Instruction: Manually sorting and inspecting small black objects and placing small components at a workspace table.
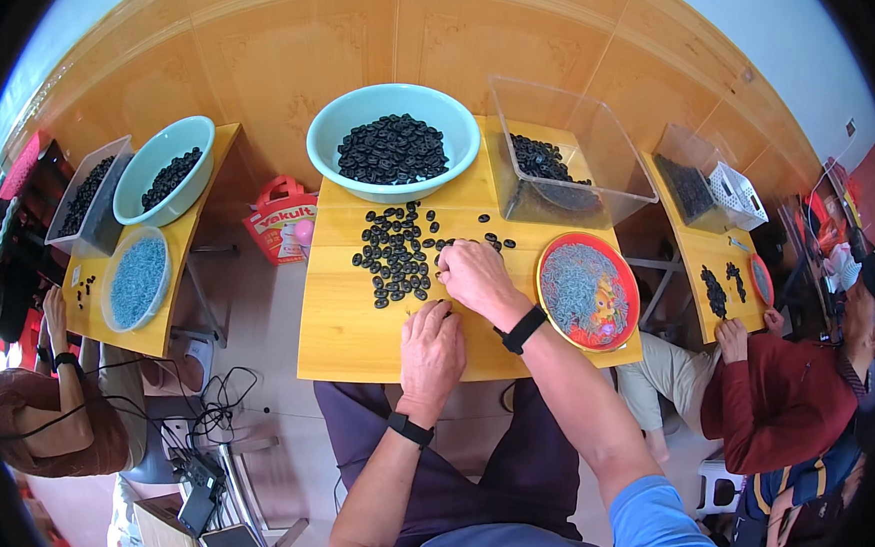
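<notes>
A spread of small black oval pieces (391,256) lies on the yellow wooden table (346,339) in front of me. My left hand (432,354) is closed near the table's front edge, fingers curled; a dark bit shows at its fingertips, too small to name. Just beyond it and to the right, my right hand (480,279) reaches to the right side of the spread, its fingers bent together and closed. Whatever they pinch is hidden. To the right of that hand sits a red round tray (633,302) with many thin grey pieces, perhaps small pins or springs.
A light blue basin (324,140) of black pieces stands at the back, beside a clear plastic bin (593,189) with more. Co-workers sit at side tables: one at left with a basin (200,158), another at right in a dark red sleeve (766,404). Cables (221,412) hang at lower left.
</notes>
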### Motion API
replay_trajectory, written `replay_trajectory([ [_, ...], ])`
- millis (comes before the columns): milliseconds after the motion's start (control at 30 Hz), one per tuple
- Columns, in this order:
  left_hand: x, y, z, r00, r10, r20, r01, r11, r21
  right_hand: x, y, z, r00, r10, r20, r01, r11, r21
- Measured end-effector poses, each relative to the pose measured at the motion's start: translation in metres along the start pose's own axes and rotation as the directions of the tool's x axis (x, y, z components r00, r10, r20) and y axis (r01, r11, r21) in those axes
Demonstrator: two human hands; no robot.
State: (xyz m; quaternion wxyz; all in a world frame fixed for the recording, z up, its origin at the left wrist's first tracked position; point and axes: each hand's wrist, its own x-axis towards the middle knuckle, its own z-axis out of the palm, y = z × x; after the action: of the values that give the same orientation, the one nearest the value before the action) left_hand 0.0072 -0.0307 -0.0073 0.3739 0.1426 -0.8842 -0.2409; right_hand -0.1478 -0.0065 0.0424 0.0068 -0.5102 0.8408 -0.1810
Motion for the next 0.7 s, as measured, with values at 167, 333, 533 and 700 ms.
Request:
replay_trajectory([
  [167, -0.001, 0.001, -0.001, 0.999, -0.010, 0.031, 0.009, 1.000, 0.024, -0.003, 0.001, 0.010, 0.993, 0.100, 0.055, -0.100, 0.995, 0.000],
  [333, 0.001, -0.003, 0.000, 0.998, -0.054, -0.036, 0.058, 0.991, 0.124, -0.046, -0.012, -0.023, 0.988, 0.142, -0.059, -0.141, 0.990, 0.024],
  [533, 0.000, 0.006, -0.007, 1.000, -0.014, 0.016, 0.013, 1.000, 0.025, -0.102, 0.005, -0.028, 0.944, 0.317, 0.097, -0.327, 0.938, 0.119],
  [700, -0.002, 0.001, 0.000, 0.993, 0.018, 0.115, -0.014, 0.999, -0.035, -0.121, 0.010, -0.018, 0.932, 0.360, 0.040, -0.359, 0.905, 0.227],
])
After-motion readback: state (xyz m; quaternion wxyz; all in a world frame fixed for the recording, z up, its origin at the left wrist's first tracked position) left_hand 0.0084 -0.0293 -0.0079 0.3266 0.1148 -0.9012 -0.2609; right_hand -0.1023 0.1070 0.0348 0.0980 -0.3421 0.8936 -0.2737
